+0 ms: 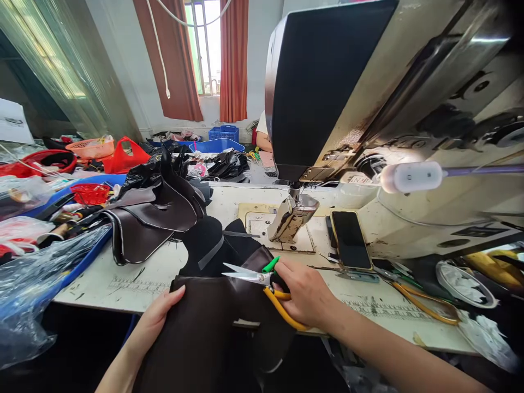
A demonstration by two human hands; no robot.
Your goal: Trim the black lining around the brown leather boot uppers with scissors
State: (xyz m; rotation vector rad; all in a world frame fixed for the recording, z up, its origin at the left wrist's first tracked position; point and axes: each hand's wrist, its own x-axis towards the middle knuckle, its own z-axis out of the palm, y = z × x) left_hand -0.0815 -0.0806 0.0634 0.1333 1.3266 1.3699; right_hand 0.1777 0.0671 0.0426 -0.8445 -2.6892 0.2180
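My left hand (160, 312) grips the left edge of a dark brown leather piece (200, 322), its thumb lying on top. My right hand (305, 292) holds scissors (249, 275) with orange handles, blades parted and pointing left above the leather's upper edge. A green item (271, 265) sticks out by the right index finger; what it is I cannot tell. Black fabric parts (207, 240) with a grey strip lie just beyond the blades. A finished-looking brown saddle-shaped leather piece (164, 218) rests on the table to the left.
A sewing machine (327, 82) looms at the right, its post (292, 218) on the white table (131, 284). Right of the post lie a phone (351, 240) and another orange-handled pair of scissors (428, 305). Blue trays and bags crowd the left. A person's arm (264, 139) shows behind the machine.
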